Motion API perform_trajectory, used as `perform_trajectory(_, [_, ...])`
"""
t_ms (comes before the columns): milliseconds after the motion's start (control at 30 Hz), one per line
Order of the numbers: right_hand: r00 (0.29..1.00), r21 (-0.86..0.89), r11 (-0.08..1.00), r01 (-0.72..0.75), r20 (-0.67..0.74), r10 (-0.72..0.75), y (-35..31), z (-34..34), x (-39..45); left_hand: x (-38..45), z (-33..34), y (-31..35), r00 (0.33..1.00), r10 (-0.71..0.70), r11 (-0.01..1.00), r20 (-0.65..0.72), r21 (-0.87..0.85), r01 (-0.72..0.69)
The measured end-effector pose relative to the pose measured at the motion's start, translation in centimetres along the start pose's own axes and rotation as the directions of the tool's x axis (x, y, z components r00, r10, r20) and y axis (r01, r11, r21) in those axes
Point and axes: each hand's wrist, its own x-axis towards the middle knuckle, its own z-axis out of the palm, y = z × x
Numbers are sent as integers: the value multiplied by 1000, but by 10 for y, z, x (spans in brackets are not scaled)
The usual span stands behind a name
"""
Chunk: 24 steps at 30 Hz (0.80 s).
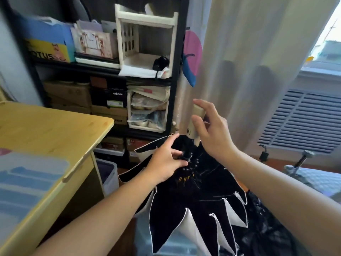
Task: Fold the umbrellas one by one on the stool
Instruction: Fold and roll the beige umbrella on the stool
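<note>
The right hand [210, 130] grips the beige handle [198, 115] to steady the umbrella [193, 196]; the left hand [166, 161] apparently pinches the runner [186, 156], collapsing the ribs.

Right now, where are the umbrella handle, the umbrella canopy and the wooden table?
umbrella handle [198, 110]: head view, on the beige top end above the right hand's thumb.
umbrella canopy [193, 196]: head view, on the black inner fabric below the ribs.
wooden table [55, 130]: head view, on the bare yellow top.
</note>
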Motion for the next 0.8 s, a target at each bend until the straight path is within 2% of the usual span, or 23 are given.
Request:
perform_trajectory(400, [997, -10, 1000, 24, 73, -23, 24, 35, -22, 1, -11, -7, 1000, 13, 999, -28, 51, -11])
perform_trajectory(800, [999, 0, 999, 35, 26, -35, 36, 44, -29, 7, -10, -6, 999, -1, 998, -47, 59, 3])
